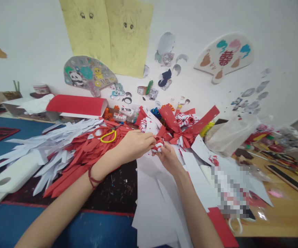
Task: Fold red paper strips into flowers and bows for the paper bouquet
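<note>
Both hands meet over the middle of the table on a small red-and-white paper piece [158, 144]. My left hand [135, 144] pinches it from the left, fingers curled. My right hand [167, 156] grips it from below right, fingers closed round it. A red thread circles my left wrist. Just behind the hands lies a heap of folded red-and-white paper flowers and red strips [180, 125]. White paper sheets [159, 203] lie under my right forearm.
Cut red and white paper strips [66, 151] fan out at the left, with yellow-handled scissors [107, 136] on them. A white board [12, 174] lies at far left, a red folder [76, 105] behind. A plastic bag [231, 132] and tools sit at right.
</note>
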A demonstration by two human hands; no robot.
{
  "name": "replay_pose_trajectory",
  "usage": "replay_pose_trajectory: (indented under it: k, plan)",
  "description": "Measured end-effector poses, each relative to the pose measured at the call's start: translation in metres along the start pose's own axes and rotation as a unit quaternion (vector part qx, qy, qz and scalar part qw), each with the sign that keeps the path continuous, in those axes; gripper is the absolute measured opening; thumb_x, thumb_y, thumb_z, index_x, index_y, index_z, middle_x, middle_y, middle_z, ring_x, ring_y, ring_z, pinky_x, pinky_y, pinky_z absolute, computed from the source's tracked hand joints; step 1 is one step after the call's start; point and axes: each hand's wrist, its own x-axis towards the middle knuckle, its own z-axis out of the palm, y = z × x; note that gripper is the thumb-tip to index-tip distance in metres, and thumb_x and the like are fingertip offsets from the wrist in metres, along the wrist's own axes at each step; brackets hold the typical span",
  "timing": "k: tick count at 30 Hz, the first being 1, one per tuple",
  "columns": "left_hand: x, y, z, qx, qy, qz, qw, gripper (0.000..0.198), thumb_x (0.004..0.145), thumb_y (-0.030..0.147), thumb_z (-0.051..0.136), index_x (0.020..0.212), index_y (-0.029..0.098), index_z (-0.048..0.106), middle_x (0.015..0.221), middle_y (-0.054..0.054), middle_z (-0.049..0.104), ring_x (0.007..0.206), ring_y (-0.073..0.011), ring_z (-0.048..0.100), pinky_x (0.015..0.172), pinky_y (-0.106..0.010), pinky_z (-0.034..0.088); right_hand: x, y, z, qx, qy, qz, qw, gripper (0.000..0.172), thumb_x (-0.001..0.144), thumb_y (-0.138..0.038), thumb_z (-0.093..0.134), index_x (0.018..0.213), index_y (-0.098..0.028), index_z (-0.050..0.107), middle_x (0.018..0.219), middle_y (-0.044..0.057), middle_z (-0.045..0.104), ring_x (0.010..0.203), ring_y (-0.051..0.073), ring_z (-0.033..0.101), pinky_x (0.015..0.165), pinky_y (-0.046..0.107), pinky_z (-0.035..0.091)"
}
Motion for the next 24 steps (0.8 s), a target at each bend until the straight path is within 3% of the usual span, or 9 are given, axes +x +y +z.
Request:
replay_pose_trajectory:
  k: [3, 6, 10, 14, 19, 24]
  plan:
    - [0.000, 0.001, 0.006, 0.092, -0.013, 0.040, 0.995, 0.022, 0.096, 0.018, 0.042, 0.082, 0.014, 0.058, 0.078, -0.004, 0.061, 0.063, -0.0143, 0.053, 0.059, -0.030, 0.033, 0.001, 0.002, 0.001, 0.004, 0.015, 0.001, 1.000, 0.024, 0.080, -0.035, 0.071, 0.100, -0.020, 0.068, 0.089, 0.003, 0.066, 0.073, 0.013, 0.061, 0.069, 0.026, 0.053]
    - [-0.001, 0.000, 0.011, 0.088, -0.013, 0.043, 0.995, 0.021, 0.095, 0.018, 0.042, 0.083, 0.013, 0.059, 0.079, -0.005, 0.061, 0.065, -0.0153, 0.054, 0.060, -0.030, 0.033, 0.002, 0.003, 0.001, 0.004, 0.031, 0.006, 0.999, 0.025, 0.078, -0.037, 0.073, 0.096, -0.020, 0.068, 0.088, 0.003, 0.066, 0.073, 0.014, 0.061, 0.070, 0.027, 0.053]
    - [-0.002, -0.002, 0.009, -0.081, -0.004, -0.048, 0.996, 0.021, 0.095, 0.028, 0.046, 0.088, 0.015, 0.062, 0.082, -0.002, 0.065, 0.068, -0.0131, 0.057, 0.060, -0.025, 0.035, 0.002, 0.003, 0.001, 0.007, 0.043, 0.000, 0.999, 0.025, 0.075, -0.039, 0.075, 0.091, -0.021, 0.069, 0.088, 0.002, 0.066, 0.071, 0.013, 0.060, 0.068, 0.027, 0.053]
    - [-0.001, -0.005, 0.003, -0.279, -0.032, -0.139, 0.950, 0.019, 0.092, 0.028, 0.052, 0.084, 0.017, 0.066, 0.076, 0.001, 0.066, 0.066, -0.0105, 0.057, 0.058, -0.020, 0.035, 0.001, 0.003, 0.002, 0.001, 0.041, -0.003, 0.999, 0.028, 0.075, -0.040, 0.074, 0.094, -0.021, 0.068, 0.096, 0.004, 0.067, 0.072, 0.013, 0.060, 0.067, 0.026, 0.053]
    - [0.000, -0.009, 0.003, -0.367, -0.044, -0.173, 0.913, 0.020, 0.088, 0.028, 0.058, 0.081, 0.015, 0.071, 0.071, -0.001, 0.069, 0.062, -0.0097, 0.055, 0.058, -0.019, 0.037, 0.001, 0.005, 0.001, -0.003, 0.035, -0.008, 0.999, 0.030, 0.076, -0.037, 0.074, 0.101, -0.021, 0.068, 0.097, 0.004, 0.068, 0.074, 0.014, 0.060, 0.067, 0.026, 0.053]
    - [-0.002, -0.012, 0.007, -0.408, -0.047, -0.167, 0.896, 0.020, 0.085, 0.031, 0.063, 0.082, 0.014, 0.074, 0.071, -0.003, 0.070, 0.062, -0.0106, 0.058, 0.059, -0.019, 0.039, 0.000, 0.005, 0.000, -0.005, 0.032, -0.012, 0.999, 0.025, 0.077, -0.036, 0.074, 0.095, -0.020, 0.069, 0.087, 0.002, 0.068, 0.071, 0.014, 0.061, 0.067, 0.026, 0.054]
